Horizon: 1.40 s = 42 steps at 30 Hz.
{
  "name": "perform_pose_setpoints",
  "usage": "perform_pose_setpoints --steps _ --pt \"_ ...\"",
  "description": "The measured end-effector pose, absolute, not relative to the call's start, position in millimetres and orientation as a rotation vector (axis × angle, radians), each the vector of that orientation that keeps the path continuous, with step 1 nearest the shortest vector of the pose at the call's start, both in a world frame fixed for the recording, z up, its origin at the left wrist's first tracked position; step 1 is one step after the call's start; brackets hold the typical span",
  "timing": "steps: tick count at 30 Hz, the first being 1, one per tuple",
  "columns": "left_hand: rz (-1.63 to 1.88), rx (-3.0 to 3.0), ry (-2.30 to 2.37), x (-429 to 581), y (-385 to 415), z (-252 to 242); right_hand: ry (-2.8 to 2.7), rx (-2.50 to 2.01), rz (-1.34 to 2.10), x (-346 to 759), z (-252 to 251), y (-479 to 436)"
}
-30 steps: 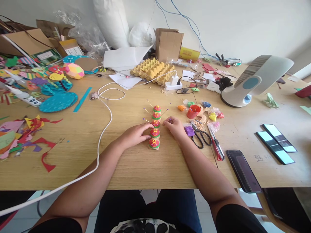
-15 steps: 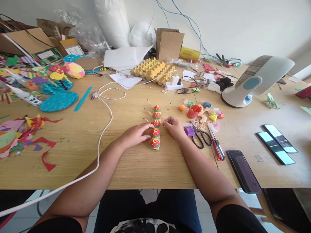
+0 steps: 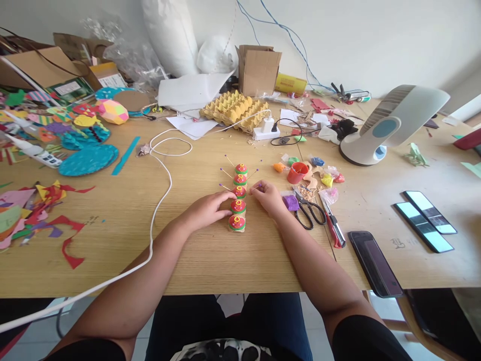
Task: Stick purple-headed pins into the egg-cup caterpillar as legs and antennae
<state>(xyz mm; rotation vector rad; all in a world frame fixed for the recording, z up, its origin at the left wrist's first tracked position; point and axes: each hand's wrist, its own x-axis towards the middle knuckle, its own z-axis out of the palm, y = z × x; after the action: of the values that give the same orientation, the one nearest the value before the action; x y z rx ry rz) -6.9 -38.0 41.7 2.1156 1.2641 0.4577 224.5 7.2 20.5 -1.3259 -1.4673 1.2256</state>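
A row of several egg-carton domes [image 3: 237, 206], covered in red and green clay with yellow loops on top, runs away from me on the table. Thin sticks with purple tips [image 3: 227, 173] poke out from both sides at its far end. My left hand [image 3: 210, 209] steadies the row from the left, index finger and thumb against the middle domes. Right of the third dome, my right hand [image 3: 267, 195] pinches a purple-tipped stick [image 3: 259, 186], its inner end close to the dome's side. Whether that end has gone in is hidden by the fingers.
Scissors [image 3: 308, 210], a purple clay block [image 3: 290, 202], a utility knife [image 3: 333, 224] and a red cup [image 3: 298, 172] lie right of my hand. A phone [image 3: 375, 264] rests near the front edge. A white cable [image 3: 152, 220] crosses my left forearm. A fan [image 3: 391, 130] stands behind.
The view has shifted slightly. Both hands keep nearly the same place at the row, the right still pinching the stick beside the third dome.
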Motion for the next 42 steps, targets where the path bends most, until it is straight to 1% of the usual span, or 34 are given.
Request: perform_pose_setpoints --steps 12,18,28,42 --pt "0.484 2.136 1.261 -8.6 -38.6 39.9 -1.429 -1.25 1.233 226.7 26.0 4.8" --pt "0.466 2.132 1.26 -7.5 -39.3 43.6 -1.399 -1.247 1.324 224.7 23.8 4.7" --pt "0.464 2.14 1.273 -6.7 -39.4 46.0 -1.39 -1.263 1.251 225.3 19.2 7.6" --pt "0.466 2.129 1.27 -7.5 -39.7 44.2 -1.396 -1.291 1.249 225.2 16.3 8.7"
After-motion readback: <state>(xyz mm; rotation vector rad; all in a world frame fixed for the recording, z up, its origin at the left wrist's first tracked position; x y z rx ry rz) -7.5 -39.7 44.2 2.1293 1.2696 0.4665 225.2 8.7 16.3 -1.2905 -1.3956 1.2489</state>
